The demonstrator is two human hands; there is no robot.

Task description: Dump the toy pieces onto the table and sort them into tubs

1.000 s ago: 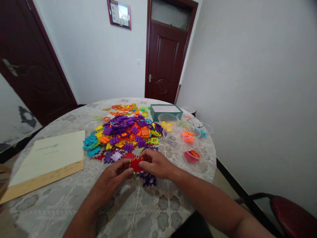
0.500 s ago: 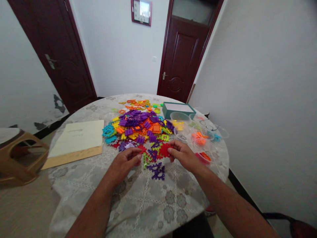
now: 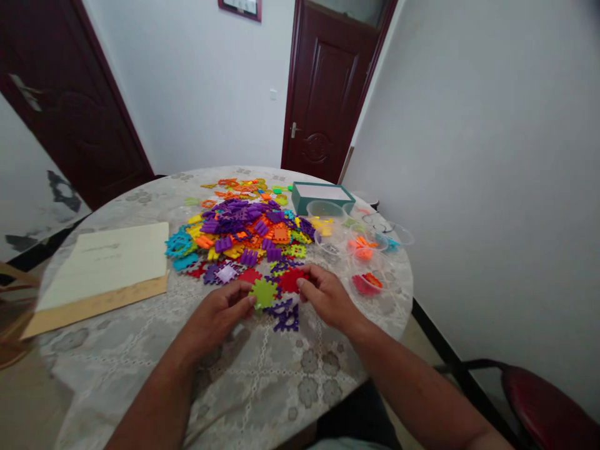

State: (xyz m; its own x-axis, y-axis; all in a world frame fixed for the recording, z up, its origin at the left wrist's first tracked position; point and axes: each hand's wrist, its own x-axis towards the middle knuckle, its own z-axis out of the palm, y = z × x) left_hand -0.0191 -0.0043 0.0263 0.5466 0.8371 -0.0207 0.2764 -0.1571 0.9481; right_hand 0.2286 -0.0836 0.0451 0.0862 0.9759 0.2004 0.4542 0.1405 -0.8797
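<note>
My left hand (image 3: 216, 314) pinches a green toothed plastic tile (image 3: 263, 292) at its left edge, just above the tablecloth. My right hand (image 3: 325, 299) is closed on a red toothed tile (image 3: 291, 280) a little to the right of it. The two tiles are apart. Beneath and between my hands lie purple tiles (image 3: 285, 319). Beyond my hands spreads a big heap of coloured interlocking tiles (image 3: 244, 234), mostly purple, orange and yellow.
The round table (image 3: 262, 387) has a patterned cloth. A cream sheet on a board (image 3: 100, 265) lies at the left. Several clear bowls (image 3: 364, 247) with sorted tiles and a green box (image 3: 321, 194) stand at the right. A red chair (image 3: 548, 400) is at lower right.
The hands held one red tile together, then parted. My right hand keeps the red tile; my left hand has picked up a green tile. The camera view has shifted.
</note>
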